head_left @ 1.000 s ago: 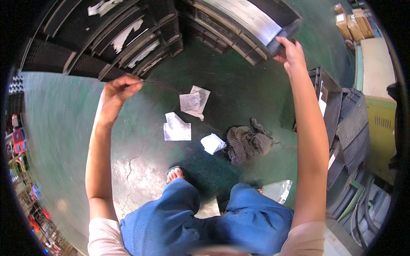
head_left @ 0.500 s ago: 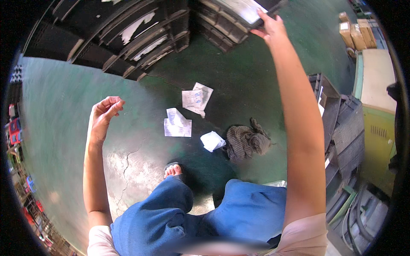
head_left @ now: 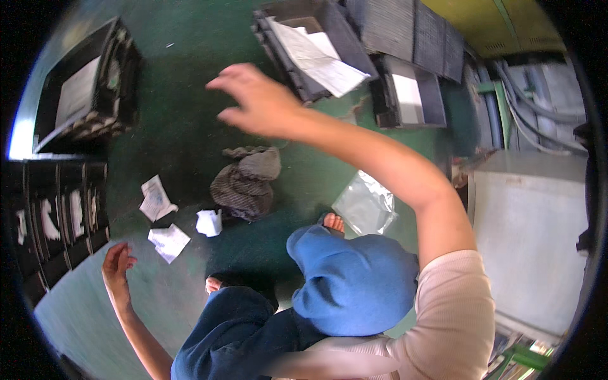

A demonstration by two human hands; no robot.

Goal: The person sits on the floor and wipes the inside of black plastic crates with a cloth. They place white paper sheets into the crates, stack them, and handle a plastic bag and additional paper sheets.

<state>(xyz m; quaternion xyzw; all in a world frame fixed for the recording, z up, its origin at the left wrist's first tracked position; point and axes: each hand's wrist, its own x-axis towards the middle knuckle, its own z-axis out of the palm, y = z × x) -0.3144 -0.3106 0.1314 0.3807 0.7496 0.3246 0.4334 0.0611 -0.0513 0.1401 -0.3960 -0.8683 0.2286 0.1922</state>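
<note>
My right hand point(head_left: 256, 98) reaches out over the floor, fingers spread and nothing in them. To its right is a black crate point(head_left: 304, 82) with loose white paper sheets point(head_left: 316, 54) lying in and over it. Below the hand a crumpled dark striped cloth point(head_left: 244, 187) rests on the green floor. My left hand point(head_left: 118, 265) hangs low at the left, its fingers loosely bent and apart, with nothing visible in them. Creased printed papers point(head_left: 169, 242) and a folded white paper point(head_left: 209, 223) lie to the right of that hand.
A black crate point(head_left: 117, 82) stands at the far left, with stacked black crates point(head_left: 60, 253) below it. Another crate point(head_left: 427, 101) and dark ridged panels point(head_left: 392, 31) are at upper right. A clear plastic bag point(head_left: 364, 206) lies by my foot; a pale cabinet point(head_left: 529, 234) stands right.
The view has swung to the right. My right hand has let go of the black crate's edge and come away with spread fingers. My left hand has loosened from a pinch.
</note>
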